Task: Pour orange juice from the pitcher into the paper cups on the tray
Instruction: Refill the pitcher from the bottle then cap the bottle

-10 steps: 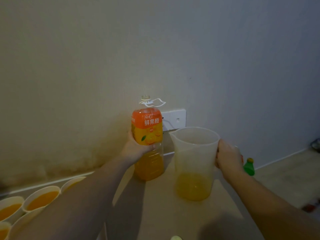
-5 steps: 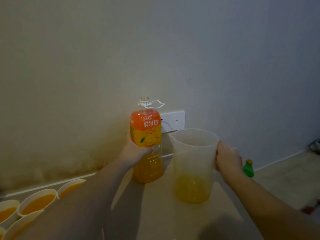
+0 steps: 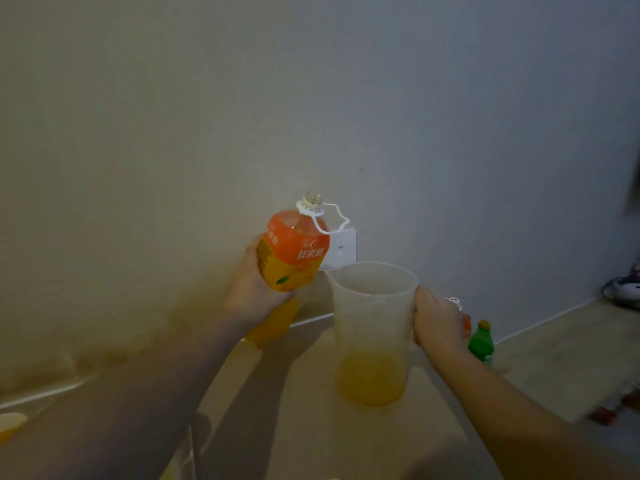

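Head view shows your left hand (image 3: 254, 292) with its fingers wrapped round the middle of the juice bottle (image 3: 289, 261), which is uncapped, lifted off the worktop (image 3: 311, 438) and tilted with its mouth leaning toward the pitcher (image 3: 372, 330) at centre frame. Your right hand (image 3: 434, 322) grips the pitcher's handle side, fingers curled round it; the handle itself is hidden behind the hand. The pitcher stands upright with only a shallow layer of orange juice at its bottom, and no stream leaves the bottle yet.

At the lower left edge of the frame one paper cup (image 3: 10, 424) peeks in, with juice in it; the tray and the other cups are out of view, so you cannot tell how many are filled. Judging from this, you are topping up the pitcher, and any cups left unfilled wait on that refill. A small green bottle (image 3: 481, 341) stands just behind your right wrist, and a wall socket (image 3: 341, 251) sits behind the juice bottle.
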Demonstrator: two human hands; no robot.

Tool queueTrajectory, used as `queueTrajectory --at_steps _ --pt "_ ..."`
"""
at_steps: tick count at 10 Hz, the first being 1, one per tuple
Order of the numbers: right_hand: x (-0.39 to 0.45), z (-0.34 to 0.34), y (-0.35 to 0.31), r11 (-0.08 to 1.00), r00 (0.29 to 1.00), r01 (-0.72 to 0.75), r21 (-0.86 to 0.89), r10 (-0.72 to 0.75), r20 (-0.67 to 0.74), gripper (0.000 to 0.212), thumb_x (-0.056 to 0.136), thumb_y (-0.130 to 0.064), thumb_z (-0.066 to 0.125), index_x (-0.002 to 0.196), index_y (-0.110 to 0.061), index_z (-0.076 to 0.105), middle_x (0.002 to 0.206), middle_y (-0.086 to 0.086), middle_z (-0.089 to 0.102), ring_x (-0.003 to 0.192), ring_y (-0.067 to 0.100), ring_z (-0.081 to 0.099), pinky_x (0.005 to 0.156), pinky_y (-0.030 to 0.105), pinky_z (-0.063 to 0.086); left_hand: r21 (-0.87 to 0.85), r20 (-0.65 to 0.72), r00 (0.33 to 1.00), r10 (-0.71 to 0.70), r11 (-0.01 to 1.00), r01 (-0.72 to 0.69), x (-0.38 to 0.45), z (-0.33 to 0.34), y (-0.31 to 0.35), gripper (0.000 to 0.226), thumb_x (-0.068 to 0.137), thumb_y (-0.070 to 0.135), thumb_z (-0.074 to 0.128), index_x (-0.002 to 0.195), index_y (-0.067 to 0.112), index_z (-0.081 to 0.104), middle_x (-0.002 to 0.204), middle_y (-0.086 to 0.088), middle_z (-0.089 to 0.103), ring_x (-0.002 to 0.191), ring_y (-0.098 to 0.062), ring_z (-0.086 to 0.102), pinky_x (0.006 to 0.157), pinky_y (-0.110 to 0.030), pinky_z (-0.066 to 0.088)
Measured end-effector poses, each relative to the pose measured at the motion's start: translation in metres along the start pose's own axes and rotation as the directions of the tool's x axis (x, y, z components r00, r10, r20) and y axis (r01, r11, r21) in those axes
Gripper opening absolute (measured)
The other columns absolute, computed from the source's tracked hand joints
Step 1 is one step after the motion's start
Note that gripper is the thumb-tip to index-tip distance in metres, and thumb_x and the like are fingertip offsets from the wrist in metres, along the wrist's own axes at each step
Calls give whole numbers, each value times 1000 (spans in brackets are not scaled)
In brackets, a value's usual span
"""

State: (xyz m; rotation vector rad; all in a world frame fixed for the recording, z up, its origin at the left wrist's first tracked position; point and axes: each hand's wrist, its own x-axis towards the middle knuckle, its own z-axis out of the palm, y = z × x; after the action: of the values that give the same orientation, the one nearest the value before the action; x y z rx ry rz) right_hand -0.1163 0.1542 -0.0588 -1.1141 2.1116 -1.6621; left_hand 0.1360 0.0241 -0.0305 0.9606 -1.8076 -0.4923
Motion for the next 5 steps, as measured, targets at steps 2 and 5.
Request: queueTrajectory --at_steps 2,5 --pt "-2 -6 1 991 999 1 -130 4 38 31 105 -22 34 81 -10 51 66 4 42 55 14 36 46 17 28 335 60 991 117 933 -130 13 -21 4 114 54 42 89 152 41 31 133 1 60 120 -24 58 97 -48 54" --pt "-7 -7 0 994 999 -48 99 47 9 37 100 -25 42 67 -10 51 64 11 43 62 23 43 60 31 34 590 91 972 219 774 -229 3 -36 5 117 64 43 89 159 30 22 124 -13 54 116 -34 50 94 -49 49"
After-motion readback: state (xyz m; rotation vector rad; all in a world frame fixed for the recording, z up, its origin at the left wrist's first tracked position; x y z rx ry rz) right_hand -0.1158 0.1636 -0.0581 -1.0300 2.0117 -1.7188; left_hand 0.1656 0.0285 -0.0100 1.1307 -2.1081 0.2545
